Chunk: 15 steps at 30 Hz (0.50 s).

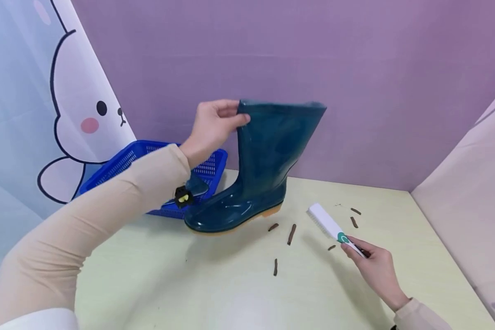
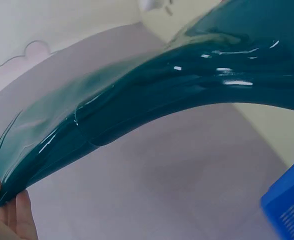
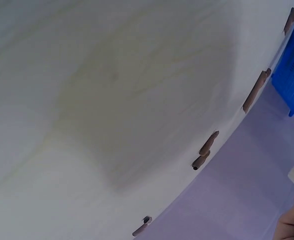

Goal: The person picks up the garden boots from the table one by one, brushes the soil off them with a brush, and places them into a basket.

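A dark teal rubber boot (image 1: 264, 156) with a tan sole hangs just over the table, toe to the left. At its top rim, my left hand (image 1: 214, 126) pinches the shaft edge between thumb and fingers; the left wrist view shows the same grip at the lower left. To the right of the boot, my right hand (image 1: 373, 266) holds a white brush (image 1: 326, 222) with a green patch by its handle. The bristles face down and left, apart from the boot. Several brown stick-like pieces (image 1: 291, 234) lie on the table between boot and brush.
Behind my left forearm stands a blue perforated plastic basket (image 1: 219, 167), with a dark teal piece partly visible in it. The pale table (image 1: 239, 293) meets a purple backdrop (image 1: 375, 101) at the back. A cartoon-printed cloth (image 1: 20, 114) hangs at the left.
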Available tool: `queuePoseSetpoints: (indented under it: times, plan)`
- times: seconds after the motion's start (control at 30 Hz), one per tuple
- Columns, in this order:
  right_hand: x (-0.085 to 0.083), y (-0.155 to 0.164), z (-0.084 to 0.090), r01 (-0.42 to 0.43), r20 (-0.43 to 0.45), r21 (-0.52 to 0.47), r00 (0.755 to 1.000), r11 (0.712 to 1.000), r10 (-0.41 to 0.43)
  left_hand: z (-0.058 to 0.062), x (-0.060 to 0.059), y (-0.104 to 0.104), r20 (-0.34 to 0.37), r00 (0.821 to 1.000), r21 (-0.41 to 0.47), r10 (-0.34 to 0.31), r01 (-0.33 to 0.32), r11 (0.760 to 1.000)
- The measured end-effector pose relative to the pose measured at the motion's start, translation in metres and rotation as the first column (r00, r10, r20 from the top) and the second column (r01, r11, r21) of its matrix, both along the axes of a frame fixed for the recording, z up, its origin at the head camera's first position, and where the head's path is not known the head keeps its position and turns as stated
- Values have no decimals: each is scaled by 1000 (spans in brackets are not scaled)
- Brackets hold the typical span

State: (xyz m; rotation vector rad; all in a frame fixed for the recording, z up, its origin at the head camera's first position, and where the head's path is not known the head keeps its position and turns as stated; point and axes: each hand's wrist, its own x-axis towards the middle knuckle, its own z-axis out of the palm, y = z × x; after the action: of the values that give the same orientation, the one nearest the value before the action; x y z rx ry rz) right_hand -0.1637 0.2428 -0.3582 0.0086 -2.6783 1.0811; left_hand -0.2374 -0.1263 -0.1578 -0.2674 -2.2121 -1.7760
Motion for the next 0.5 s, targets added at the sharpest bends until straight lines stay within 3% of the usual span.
queuePoseSetpoints:
  times: [0.23, 0.4, 0.5]
  plan:
    - [-3, -3, -1, -12, 13, -13, 1000, 1000, 12, 43, 4, -16, -54, 996, 6, 76, -76, 997]
    - [-1, 0, -3, 3, 27, -17, 1000, 1000, -2, 60, -1, -31, -89, 988, 14, 128, -127, 992]
    - [0, 1, -4, 9, 28, -19, 1000, 1000, -9, 66, -7, -46, -75, 982, 51, 171, -168, 985]
